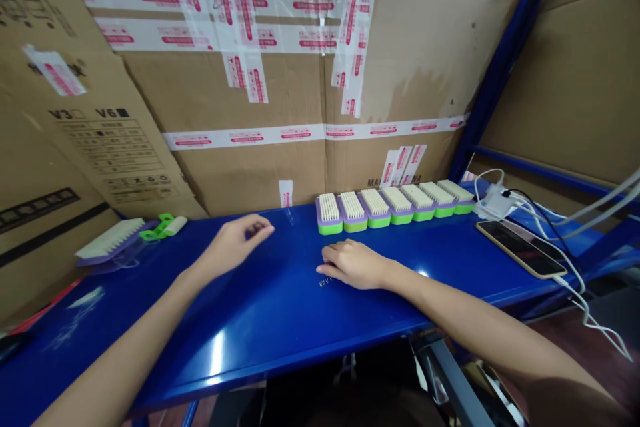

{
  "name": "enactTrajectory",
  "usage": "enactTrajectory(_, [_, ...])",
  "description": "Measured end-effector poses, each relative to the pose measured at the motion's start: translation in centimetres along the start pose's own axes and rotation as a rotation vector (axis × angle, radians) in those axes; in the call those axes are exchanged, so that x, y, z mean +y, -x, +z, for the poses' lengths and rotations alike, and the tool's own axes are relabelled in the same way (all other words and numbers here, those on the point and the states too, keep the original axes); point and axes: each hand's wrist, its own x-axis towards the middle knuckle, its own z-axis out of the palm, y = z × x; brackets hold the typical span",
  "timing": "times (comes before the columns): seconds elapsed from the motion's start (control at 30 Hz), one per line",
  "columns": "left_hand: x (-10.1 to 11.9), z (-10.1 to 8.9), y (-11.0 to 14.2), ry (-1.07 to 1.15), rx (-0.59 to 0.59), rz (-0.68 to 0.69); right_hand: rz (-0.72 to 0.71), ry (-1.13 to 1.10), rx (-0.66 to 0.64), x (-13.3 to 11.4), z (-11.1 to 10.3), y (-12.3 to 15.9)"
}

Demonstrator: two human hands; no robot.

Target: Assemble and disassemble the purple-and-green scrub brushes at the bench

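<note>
My left hand (239, 240) is held just above the blue table, left of centre. Its thumb and index fingertips come together in a loose pinch, and I cannot make out anything between them. Further right, my right hand (355, 264) rests low over the table with fingers curled inward; whatever they hold is hidden. Beside its fingertips lie several small metal pieces (325, 281), too small to name surely. Behind that hand stands a row of several brushes (355, 212), cream bristles facing up, with purple and green bodies.
Another purple brush (113, 241) lies at the far left beside a bright green plastic part (159, 227). A phone (520, 250) and a white charger (497, 202) with cables are on the right. Taped cardboard (250, 103) walls the back of the blue table (270, 320).
</note>
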Motion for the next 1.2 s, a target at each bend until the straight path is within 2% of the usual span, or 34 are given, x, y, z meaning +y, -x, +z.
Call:
enactTrajectory(0.1, [4.4,1.7,1.5,0.136,-0.234,0.146,0.051,0.046,-0.03,-0.5,-0.1,0.0])
enactTrajectory(0.17, [6.4,2.2,2.6,0.168,-0.323,0.207,0.088,0.063,-0.049,-0.8,-0.1,-0.1])
enactTrajectory(0.23, [7.6,2.6,3.3,0.192,-0.372,0.256,0.117,0.071,-0.056,-1.0,-0.1,-0.1])
enactTrajectory(0.43, [8.3,3.6,4.2,0.097,-0.464,0.313,0.136,0.03,0.017,-1.7,-0.2,-0.3])
enactTrajectory(0.63, [9.0,4.2,4.6,0.095,-0.459,0.335,0.129,-0.035,0.115,-1.8,-0.2,-0.1])
enactTrajectory(0.73, [9.0,4.2,4.5,0.089,-0.442,0.392,0.116,-0.06,0.129,-1.5,0.1,-0.1])
enactTrajectory(0.87, [8.0,3.8,3.7,0.002,-0.378,0.444,0.095,-0.084,0.212,-1.0,0.6,-0.2])
enactTrajectory(0.97, [5.8,2.4,2.5,-0.059,-0.301,0.356,0.112,-0.077,0.316,-0.7,0.7,-0.3])
enactTrajectory(1.07, [2.5,-0.4,1.2,-0.156,-0.15,0.22,0.172,-0.099,0.361,-0.5,0.5,-0.3])
enactTrajectory(1.2, [-1.6,-5.1,0.5,-0.388,0.072,0.08,0.192,-0.147,0.335,-0.3,0.4,-0.2])
